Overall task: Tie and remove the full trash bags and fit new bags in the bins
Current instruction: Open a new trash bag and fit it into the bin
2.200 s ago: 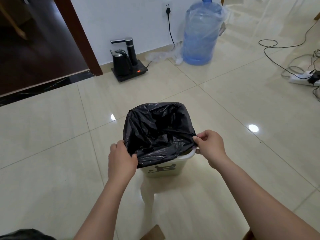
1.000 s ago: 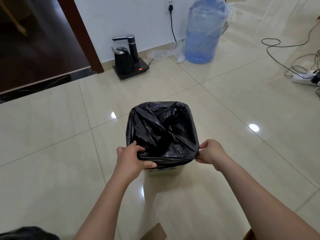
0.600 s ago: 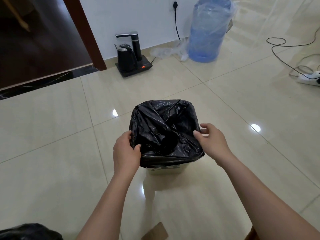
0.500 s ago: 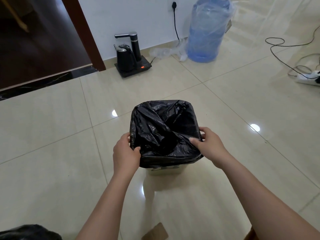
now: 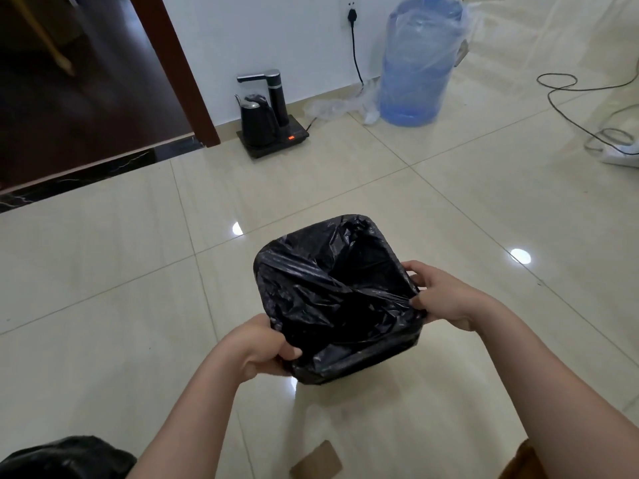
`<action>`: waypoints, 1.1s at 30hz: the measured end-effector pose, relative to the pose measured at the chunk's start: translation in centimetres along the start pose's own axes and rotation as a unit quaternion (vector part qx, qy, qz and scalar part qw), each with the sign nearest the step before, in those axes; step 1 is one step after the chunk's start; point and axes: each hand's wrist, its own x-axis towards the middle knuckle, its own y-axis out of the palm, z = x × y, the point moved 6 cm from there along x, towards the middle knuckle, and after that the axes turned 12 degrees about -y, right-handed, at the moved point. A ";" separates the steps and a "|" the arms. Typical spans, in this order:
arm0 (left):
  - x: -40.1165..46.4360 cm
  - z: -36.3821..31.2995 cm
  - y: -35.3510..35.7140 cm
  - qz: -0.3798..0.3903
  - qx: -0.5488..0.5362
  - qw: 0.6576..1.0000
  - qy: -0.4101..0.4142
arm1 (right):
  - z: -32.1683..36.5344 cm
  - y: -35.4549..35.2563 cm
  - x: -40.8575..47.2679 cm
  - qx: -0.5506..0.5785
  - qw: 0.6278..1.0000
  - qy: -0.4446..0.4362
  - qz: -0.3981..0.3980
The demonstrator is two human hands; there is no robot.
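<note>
Landmark = the bin, mid-floor, fully wrapped by its new bag (image 5: 332, 299), so no bin plastic shows. Everything else is placed relative to it.

Floor (image 5: 103, 288): glossy tile. Bin stands on it in the open, well apart from the wall, probably for access from every side.

Water jug (image 5: 420, 60): far side of the bin, by the wall, to the right. Clear plastic wrap over it. Holds blue-tinted water; can't tell the level.

New bag: black liner, mouth folded over the rim on all sides, skirt hanging down the outside. Far edge sits flat; near-right area is bunched. Inside I see only crumpled film, no rubbish. Liner hasn't been pushed down to the bottom.

Old bag (image 5: 62, 458): black, near-left of the bin at the frame edge. Likely the full one already pulled. Knot not in view.

Left hand (image 5: 257, 350): at the bin's near-left corner, fingers curled, gripping the folded-over film. Looks like it's tugging the skirt down to seat it.

Right hand (image 5: 439, 295): at the bin's right side, thumb and fingers pinching the film at the rim. Reads as tensioning against the left hand so the liner can't slip in.

Kettle (image 5: 257, 124): on a black tray beyond the bin, against the wall, left of the jug. Contents hidden.

Cardboard scrap (image 5: 316, 461): near side of the bin, flat on the floor.
</note>
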 end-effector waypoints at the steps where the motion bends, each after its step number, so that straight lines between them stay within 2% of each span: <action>1: -0.3 0.3 0.3 0.021 0.020 0.999 -0.019 | 0.1 -0.2 -0.1 -0.031 1.000 0.004 0.004; 3: -0.8 0.6 0.0 0.019 0.075 0.996 -0.045 | 0.3 -0.5 -0.4 -0.090 0.996 0.012 0.010; 4: -1.0 0.6 -0.6 -0.005 0.098 0.994 -0.050 | 0.4 -0.5 -0.5 -0.119 0.993 0.011 0.009; 6: -1.3 -0.3 -2.5 -0.129 0.147 0.981 -0.017 | 0.9 -0.6 -0.6 -0.178 0.984 -0.005 -0.003; 8: -2.4 -2.3 -4.1 -0.312 0.177 0.929 0.093 | 1.4 -0.5 -0.6 -0.228 0.973 -0.027 -0.012; 9: -3.1 -3.3 -4.1 -0.371 0.170 0.897 0.171 | 1.6 -0.5 -0.5 -0.248 0.968 -0.033 -0.012; 10: -3.8 -4.2 -3.6 -0.393 0.157 0.871 0.250 | 1.6 -0.6 -0.5 -0.263 0.964 -0.037 -0.012; 12: -4.2 -5.5 -1.7 -0.387 0.175 0.830 0.362 | 1.8 -0.6 -0.6 -0.291 0.955 -0.054 -0.015; 15: -3.1 -5.7 1.3 -0.376 0.275 0.789 0.401 | 2.6 -0.3 -0.7 -0.286 0.951 -0.113 -0.040; 18: -1.5 -5.5 2.9 -0.337 0.320 0.799 0.381 | 2.9 1.2 -0.7 -0.267 0.950 -0.155 -0.040; 21: -0.1 -5.6 3.8 -0.311 0.352 0.808 0.355 | 2.6 2.2 -0.2 -0.302 0.936 -0.172 -0.044; 28: -0.3 -5.7 3.9 -0.325 0.360 0.806 0.338 | 1.8 2.5 0.3 -0.336 0.922 -0.184 -0.061; 30: -0.6 -5.6 3.3 -0.340 0.371 0.800 0.326 | 1.9 2.1 0.3 -0.356 0.915 -0.179 -0.064; 33: -0.8 -5.2 2.2 -0.377 0.426 0.770 0.290 | 2.1 1.0 0.1 -0.395 0.900 -0.165 -0.083</action>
